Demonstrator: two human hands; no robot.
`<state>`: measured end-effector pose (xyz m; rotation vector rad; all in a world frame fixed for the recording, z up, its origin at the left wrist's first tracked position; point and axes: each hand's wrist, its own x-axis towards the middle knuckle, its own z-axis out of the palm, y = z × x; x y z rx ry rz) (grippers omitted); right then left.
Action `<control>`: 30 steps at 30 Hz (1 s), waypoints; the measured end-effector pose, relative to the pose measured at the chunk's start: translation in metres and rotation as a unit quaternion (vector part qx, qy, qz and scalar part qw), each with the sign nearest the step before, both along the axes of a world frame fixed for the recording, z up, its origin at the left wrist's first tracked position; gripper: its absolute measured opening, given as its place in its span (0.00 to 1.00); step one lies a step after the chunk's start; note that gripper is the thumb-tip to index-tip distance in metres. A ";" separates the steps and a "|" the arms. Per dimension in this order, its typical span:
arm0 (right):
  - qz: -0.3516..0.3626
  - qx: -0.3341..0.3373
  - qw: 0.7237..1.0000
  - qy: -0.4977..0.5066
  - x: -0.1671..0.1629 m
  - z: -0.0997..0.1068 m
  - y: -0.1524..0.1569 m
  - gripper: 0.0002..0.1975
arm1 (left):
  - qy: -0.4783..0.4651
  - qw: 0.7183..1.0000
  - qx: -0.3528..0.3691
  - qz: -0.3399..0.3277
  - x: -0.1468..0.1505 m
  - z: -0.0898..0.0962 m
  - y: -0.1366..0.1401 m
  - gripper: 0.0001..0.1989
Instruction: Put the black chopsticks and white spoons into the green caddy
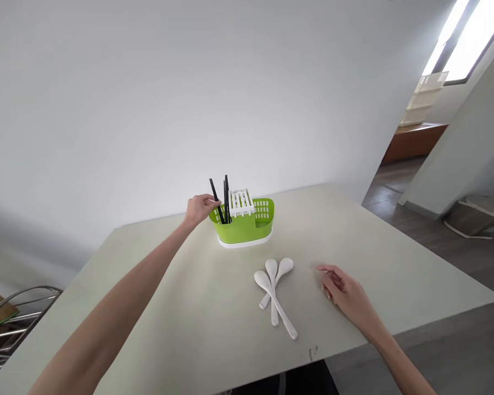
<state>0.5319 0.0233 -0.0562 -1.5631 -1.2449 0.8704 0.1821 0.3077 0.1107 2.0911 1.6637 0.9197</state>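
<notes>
My left hand reaches to the left end of a green cutlery holder with a white base. Its thumb and fingers are closed on the black chopsticks that lean to the left there. More black chopsticks stand upright beside them in the same compartment; their lower ends are hidden by the holder's wall. My right hand is over the table at the right, fingers loosely curled and index finger extended, with nothing in it. Between the hands and nearer to me, three white spoons lie crossed over each other.
A white slotted rack tops the middle of the holder. The pale table meets a white wall at the back. A metal rack is at the lower left, and a dark bin-like object sits on the floor at the right.
</notes>
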 end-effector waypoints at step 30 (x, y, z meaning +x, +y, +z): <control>-0.010 -0.007 1.000 -0.011 0.000 0.002 0.000 0.29 | -0.065 0.951 0.301 0.016 0.001 -0.026 -0.100 0.19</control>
